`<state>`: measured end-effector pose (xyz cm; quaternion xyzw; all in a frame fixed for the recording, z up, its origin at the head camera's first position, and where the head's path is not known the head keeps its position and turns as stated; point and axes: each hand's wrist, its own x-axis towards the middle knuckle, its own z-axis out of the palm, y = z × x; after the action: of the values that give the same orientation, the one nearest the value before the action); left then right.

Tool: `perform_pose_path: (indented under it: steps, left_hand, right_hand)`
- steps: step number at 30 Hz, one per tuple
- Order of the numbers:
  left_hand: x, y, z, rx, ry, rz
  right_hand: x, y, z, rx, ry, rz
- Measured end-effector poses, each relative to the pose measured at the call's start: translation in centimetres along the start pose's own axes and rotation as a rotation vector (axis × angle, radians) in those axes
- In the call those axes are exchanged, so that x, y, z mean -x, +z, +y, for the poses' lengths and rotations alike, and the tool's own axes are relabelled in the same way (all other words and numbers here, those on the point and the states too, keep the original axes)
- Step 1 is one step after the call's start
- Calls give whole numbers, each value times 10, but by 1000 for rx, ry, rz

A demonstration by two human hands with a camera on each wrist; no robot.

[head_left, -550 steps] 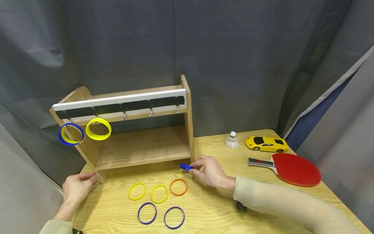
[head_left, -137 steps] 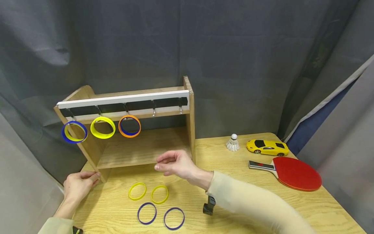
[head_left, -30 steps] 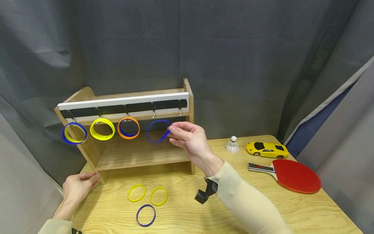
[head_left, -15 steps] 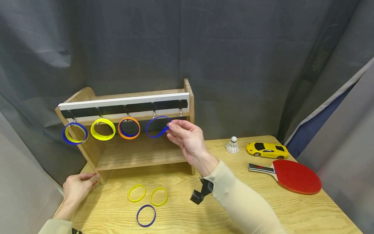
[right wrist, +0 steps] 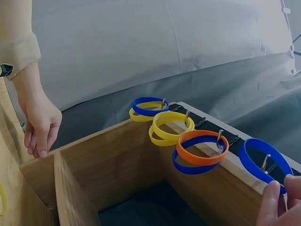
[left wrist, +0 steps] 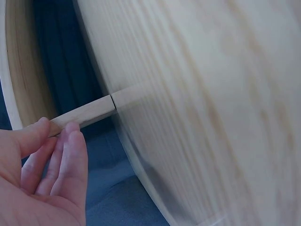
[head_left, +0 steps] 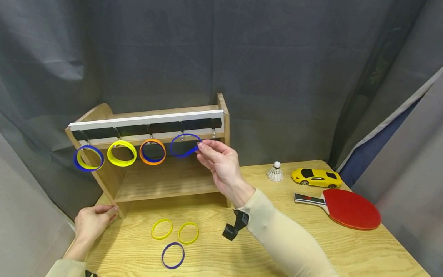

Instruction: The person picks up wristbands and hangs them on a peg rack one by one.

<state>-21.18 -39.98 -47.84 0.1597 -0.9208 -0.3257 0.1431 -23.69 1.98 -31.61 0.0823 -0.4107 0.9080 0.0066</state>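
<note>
My right hand (head_left: 223,165) pinches a blue silicone wristband (head_left: 188,153) between thumb and fingers, at the hook (head_left: 182,129) second from the right on the small wooden shelf (head_left: 166,184). In the right wrist view, that wristband (right wrist: 254,168) appears as a loop around the hook's tip (right wrist: 265,162). My left hand (head_left: 91,223) grips the shelf's lower left front edge; the left wrist view has its thumb and fingers on the wooden edge (left wrist: 82,115). Hanging from the left hooks are a blue and yellow pair (head_left: 79,165), a yellow pair (head_left: 115,161) and an orange and blue pair (head_left: 153,163).
On the table lie two yellow wristbands (head_left: 154,234) (head_left: 180,238) and a dark blue wristband (head_left: 163,259). At the right are a shuttlecock (head_left: 275,173), a yellow toy car (head_left: 316,177) and a red table tennis bat (head_left: 353,209). The rightmost hook (head_left: 213,132) bears no band.
Earlier, the orange and blue bands came onto the middle hook, and a blue band left the table. Within the last second my right hand raised that band slightly to the hook. My left hand stays put.
</note>
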Motion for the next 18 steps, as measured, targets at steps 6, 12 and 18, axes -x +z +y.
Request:
perform_pose_path:
  steps: [6,12,18]
  left_hand:
    - [-1,1,0,5,2,-10]
    - [-1,1,0,-3,7,-3]
    - [0,1,0,-4,7,1]
  right_hand:
    - [-3,0,5,-11,-19,49]
    - [-5,-4,13,6,-23,70]
    - [-7,-7,25,58,3,47]
